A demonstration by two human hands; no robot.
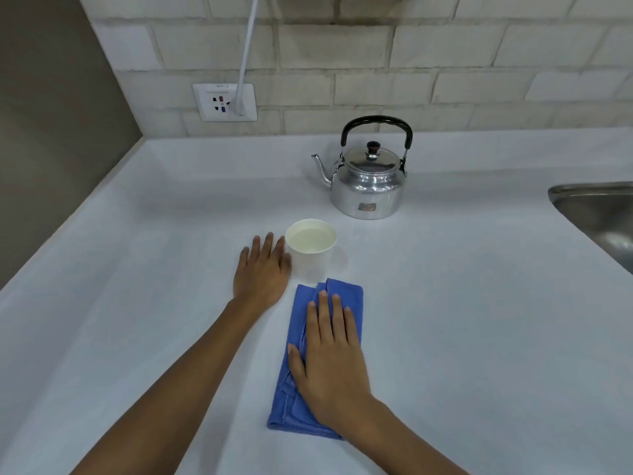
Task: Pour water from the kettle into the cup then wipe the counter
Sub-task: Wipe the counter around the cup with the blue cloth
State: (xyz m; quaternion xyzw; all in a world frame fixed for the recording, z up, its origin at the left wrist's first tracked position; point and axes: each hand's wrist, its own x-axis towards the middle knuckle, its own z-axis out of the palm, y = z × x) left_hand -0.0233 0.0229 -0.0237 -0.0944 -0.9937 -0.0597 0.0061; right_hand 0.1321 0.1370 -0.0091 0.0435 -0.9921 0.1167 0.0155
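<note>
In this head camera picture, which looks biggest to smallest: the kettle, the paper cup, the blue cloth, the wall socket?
1. Blue cloth, though it lies nearest the camera, which inflates it.
2. Kettle.
3. Paper cup and wall socket: too alike to rank, and the socket sits farther back.

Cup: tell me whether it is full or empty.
Full, nearly: the cup stands upright with clear water visible close to its rim.
</note>
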